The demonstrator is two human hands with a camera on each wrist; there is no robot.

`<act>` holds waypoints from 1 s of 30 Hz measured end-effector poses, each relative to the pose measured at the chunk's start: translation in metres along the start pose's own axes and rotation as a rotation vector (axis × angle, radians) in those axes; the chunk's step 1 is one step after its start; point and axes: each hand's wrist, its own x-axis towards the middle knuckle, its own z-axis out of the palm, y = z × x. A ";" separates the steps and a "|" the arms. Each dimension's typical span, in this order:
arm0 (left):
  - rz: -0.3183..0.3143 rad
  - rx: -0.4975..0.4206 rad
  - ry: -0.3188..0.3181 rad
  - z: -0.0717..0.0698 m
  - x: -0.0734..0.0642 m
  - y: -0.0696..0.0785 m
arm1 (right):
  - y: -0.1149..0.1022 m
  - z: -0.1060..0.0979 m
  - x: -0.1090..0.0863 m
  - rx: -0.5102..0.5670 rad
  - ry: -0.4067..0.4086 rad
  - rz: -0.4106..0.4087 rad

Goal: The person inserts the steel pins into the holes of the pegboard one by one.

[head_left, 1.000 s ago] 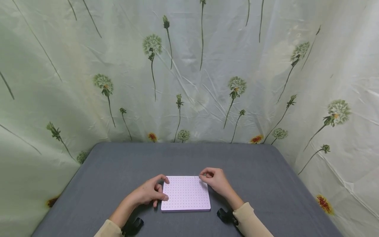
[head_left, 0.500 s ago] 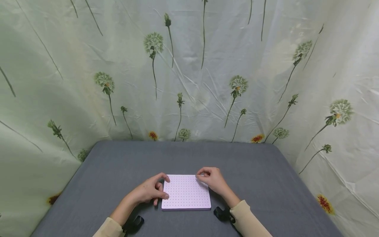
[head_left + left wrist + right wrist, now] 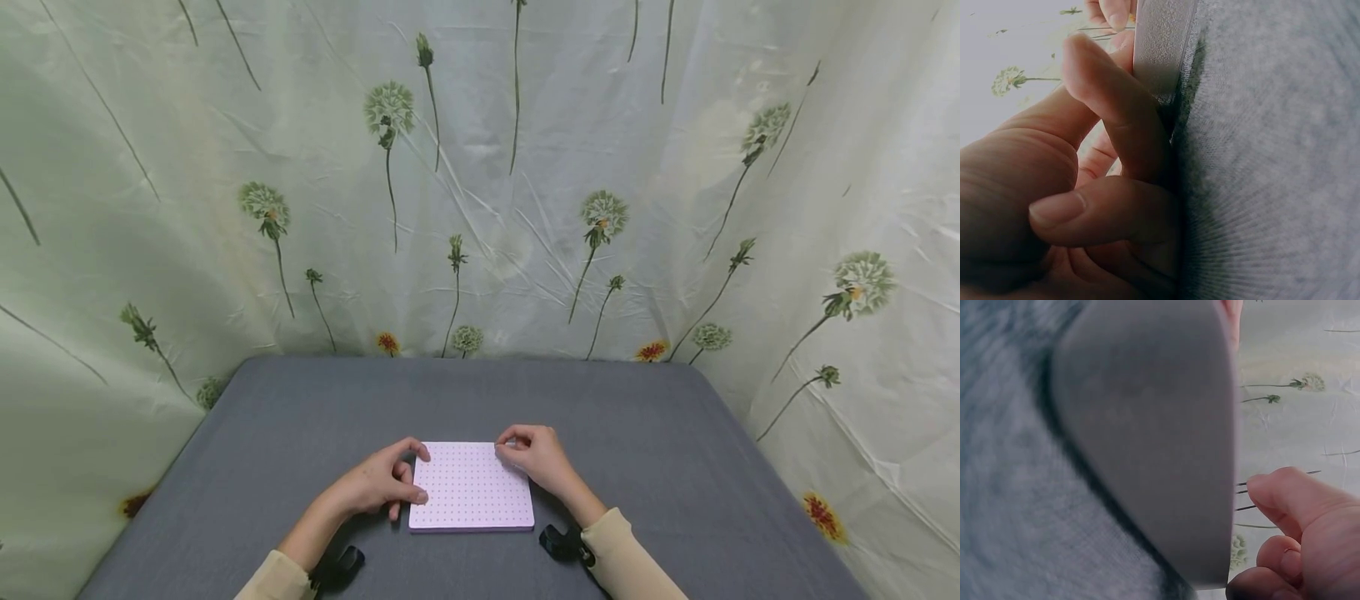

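Note:
A pale lilac board [image 3: 472, 492] with rows of small dots or holes lies flat on the grey table. My left hand [image 3: 375, 482] holds its left side, thumb and index fingertips on the top face; in the left wrist view the other fingers curl beside the edge. Over the board's far right part, my right hand [image 3: 542, 457] pinches a thin dark pin between thumb and index finger. Seen from the right wrist, several thin dark pins [image 3: 1246, 508] stand between the board's face and those fingertips. The head view hides them behind the fingers.
Grey cloth covers the table [image 3: 637, 433], extending behind the board and to both sides. A pale curtain [image 3: 525, 275] printed with dandelions hangs around the far side. Black wrist straps [image 3: 562, 543] sit by the cream sleeves [image 3: 630, 554].
My right hand has moved slightly left over the board's far edge, and the thin pins that showed left of its fingertips are now covered. My left hand keeps its place on the board.

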 end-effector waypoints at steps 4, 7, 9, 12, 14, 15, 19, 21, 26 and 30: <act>0.003 0.002 -0.004 0.000 0.000 0.000 | -0.001 0.000 -0.001 -0.019 0.000 -0.005; 0.005 0.003 -0.005 0.000 0.000 0.000 | 0.000 0.000 -0.002 -0.030 0.003 -0.018; 0.005 0.006 -0.003 0.000 0.001 0.000 | 0.000 0.001 -0.002 -0.044 0.008 -0.031; 0.004 0.009 0.002 0.000 0.001 0.000 | 0.000 0.002 -0.002 -0.077 0.019 -0.046; 0.001 0.012 0.004 0.000 0.001 -0.001 | 0.000 0.003 -0.003 -0.099 0.027 -0.046; 0.002 0.012 0.004 0.000 0.001 -0.001 | 0.000 0.003 -0.003 -0.108 0.031 -0.045; 0.006 0.005 -0.003 0.000 0.000 -0.001 | -0.001 0.004 -0.003 -0.125 0.043 -0.033; 0.008 0.001 -0.005 0.000 0.000 -0.001 | -0.002 0.004 -0.003 -0.127 0.047 -0.027; 0.010 -0.004 -0.003 0.000 0.000 -0.001 | -0.003 0.005 -0.004 -0.131 0.063 -0.036; 0.008 0.003 0.003 0.001 0.000 -0.001 | -0.002 0.004 -0.004 -0.129 0.060 -0.024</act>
